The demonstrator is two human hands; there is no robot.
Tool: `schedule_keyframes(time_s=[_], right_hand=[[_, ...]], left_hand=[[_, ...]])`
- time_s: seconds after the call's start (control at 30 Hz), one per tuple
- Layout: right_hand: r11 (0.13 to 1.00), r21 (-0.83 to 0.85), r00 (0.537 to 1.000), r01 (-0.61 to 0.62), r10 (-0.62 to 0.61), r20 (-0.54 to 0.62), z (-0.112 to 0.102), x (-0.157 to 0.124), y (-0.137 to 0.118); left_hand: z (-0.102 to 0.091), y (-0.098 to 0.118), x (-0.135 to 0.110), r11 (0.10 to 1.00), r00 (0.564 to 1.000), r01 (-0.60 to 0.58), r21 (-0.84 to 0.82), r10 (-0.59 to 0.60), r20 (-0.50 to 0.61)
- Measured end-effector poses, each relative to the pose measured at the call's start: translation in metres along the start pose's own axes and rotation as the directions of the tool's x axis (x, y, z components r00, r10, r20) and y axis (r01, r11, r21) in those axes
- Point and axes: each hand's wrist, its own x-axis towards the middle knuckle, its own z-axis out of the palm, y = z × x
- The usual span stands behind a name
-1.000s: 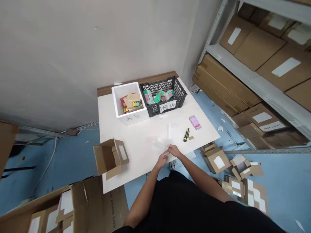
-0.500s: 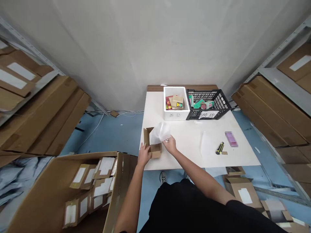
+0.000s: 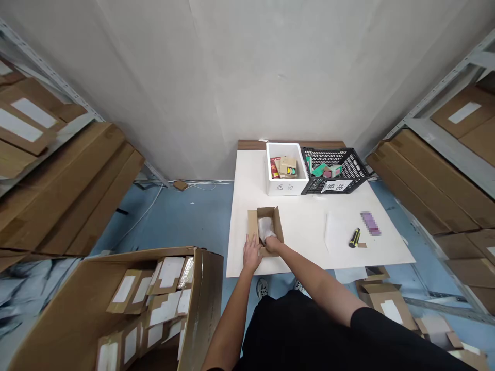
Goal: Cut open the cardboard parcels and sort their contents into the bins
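An open cardboard box (image 3: 279, 226) sits near the front edge of the white table (image 3: 247, 190), its left flap (image 3: 252, 222) folded outward. My left hand (image 3: 252, 252) rests on that flap and the near left corner, fingers stretched out. Inside the box lies a crumpled, whitish wrapping sheet (image 3: 265, 226). My right hand (image 3: 273, 243) reaches into the near end with its fingers closed on the sheet; the fingertips are partly hidden. Whether anything is under the sheet I cannot tell.
Behind stand a white bin (image 3: 285, 188) with small boxes and a black crate (image 3: 348, 186) with green packs. A yellow-black box cutter (image 3: 355, 237) and a blurred purple item (image 3: 370, 223) lie right. A big carton (image 3: 209, 278) of labelled boxes stands at left.
The white sheet has gone from above the box down into it. My right hand followed it in. The box has turned and shifted right, and my left hand has moved right with it.
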Motion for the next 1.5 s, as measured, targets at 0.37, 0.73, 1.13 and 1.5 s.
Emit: schedule_keyframes(time_s=[0.37,0.73,1.13,1.5], right_hand=[[0.991,0.109,0.778,0.071,0.013,-0.628,-0.012,-0.108,0.133],[0.682,0.461,0.657,-0.568,0.713,-0.245,0.012,-0.189,0.33],[0.879,0.298,0.926,-0.372,0.374,0.051,0.052,-0.175,0.368],[0.883,0.448,0.877,0.14,0.099,-0.47,-0.004,-0.191,0.366]], left_hand=[[0.047,0.103,0.047,0.986,0.986,-0.167,0.004,0.167,0.008],[0.065,0.186,0.089,0.973,0.97,-0.226,0.038,0.221,0.099],[0.042,0.233,0.085,0.98,0.987,-0.117,0.162,0.132,-0.089],[0.08,0.33,0.117,0.944,0.919,-0.322,-0.073,0.33,0.214]])
